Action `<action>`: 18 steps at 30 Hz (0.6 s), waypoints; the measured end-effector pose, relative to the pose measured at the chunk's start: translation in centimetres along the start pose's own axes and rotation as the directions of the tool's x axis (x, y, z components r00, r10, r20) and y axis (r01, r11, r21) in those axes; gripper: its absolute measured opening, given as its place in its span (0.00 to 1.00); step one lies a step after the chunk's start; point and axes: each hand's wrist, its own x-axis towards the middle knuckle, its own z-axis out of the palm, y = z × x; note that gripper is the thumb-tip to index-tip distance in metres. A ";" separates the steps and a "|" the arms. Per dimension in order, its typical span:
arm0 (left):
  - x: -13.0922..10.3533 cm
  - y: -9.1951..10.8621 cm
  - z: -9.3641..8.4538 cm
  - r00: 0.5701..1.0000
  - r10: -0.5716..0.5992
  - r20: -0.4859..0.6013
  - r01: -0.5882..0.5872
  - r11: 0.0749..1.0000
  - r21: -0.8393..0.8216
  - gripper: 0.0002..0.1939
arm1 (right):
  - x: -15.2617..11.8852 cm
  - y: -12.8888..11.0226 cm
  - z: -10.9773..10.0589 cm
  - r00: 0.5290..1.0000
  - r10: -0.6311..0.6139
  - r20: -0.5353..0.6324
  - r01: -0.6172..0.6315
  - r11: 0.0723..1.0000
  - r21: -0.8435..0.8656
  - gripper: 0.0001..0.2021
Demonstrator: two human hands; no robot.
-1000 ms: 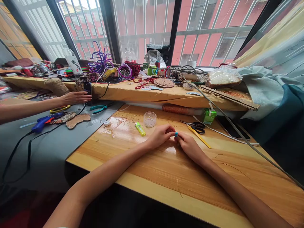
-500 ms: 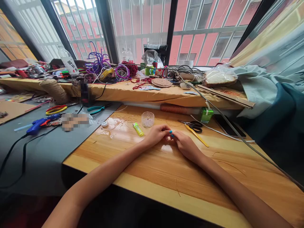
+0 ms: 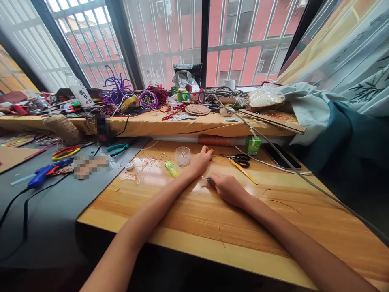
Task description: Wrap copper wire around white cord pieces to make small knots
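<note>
My right hand [image 3: 228, 187] is closed in a pinch over the wooden table. From its fingertips pokes a small, pale, thin cord-like piece [image 3: 204, 177], too small to make out fully. Farther from me, my left hand [image 3: 201, 159] has its fingers curled together, the tips partly hidden; what they hold, if anything, does not show. Thin brown threads [image 3: 217, 158] lie just right of those fingers. Left of that hand stands a clear round tub [image 3: 182, 156] with small pale bits inside. A yellow-green lighter [image 3: 171, 169] lies near the left wrist.
Black-handled scissors [image 3: 242, 160] and yellow tweezers [image 3: 243, 171] lie to the right. Behind them are a green box [image 3: 253, 145] and a dark phone [image 3: 281, 156]. A blue glue gun [image 3: 42, 174] and teal pliers [image 3: 118, 149] rest leftward. A grey cable [image 3: 282, 150] crosses the right side.
My hands were together and have separated. The left has moved away from me, toward the back of the table; the right has come slightly nearer, with the thin piece now showing. The view has shifted.
</note>
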 end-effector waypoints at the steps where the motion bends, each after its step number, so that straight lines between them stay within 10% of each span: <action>1: 0.5 0.1 0.2 1.000 -0.003 0.015 0.003 1.000 0.020 0.12 | 0.0 0.0 -0.1 1.000 -0.007 0.003 0.007 1.000 -0.001 0.09; 18: -0.4 0.8 -0.9 0.999 0.029 0.024 -0.029 1.000 -0.004 0.14 | 0.9 1.3 -0.2 0.966 0.251 -0.052 -0.190 0.837 0.514 0.11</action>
